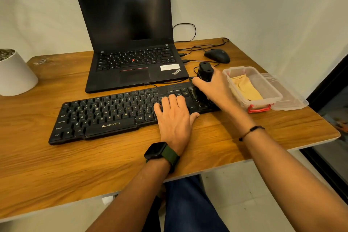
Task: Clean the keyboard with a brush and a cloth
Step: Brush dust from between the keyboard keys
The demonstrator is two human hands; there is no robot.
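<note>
A wooden desk (37,165) stands against a pale wall. On it, left to right, the black keyboard (105,117) lies near the front edge; the left hand (175,117) rests flat on its right-hand keys, fingers straight, steadying it. Just right, the right hand (212,88) grips the brush (204,75), bristles on the number pad: brushing seems underway. Next would come the cloth (246,88), lying in the clear box (276,98) further right.

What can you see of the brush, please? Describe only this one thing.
The brush is black, with a blocky handle that looks like plastic and has two small holes in its top. It stands roughly upright over the right end of the keyboard, its dark bristles pressed on the number-pad keys. The right hand grips the handle. The bristles look blurred.
</note>
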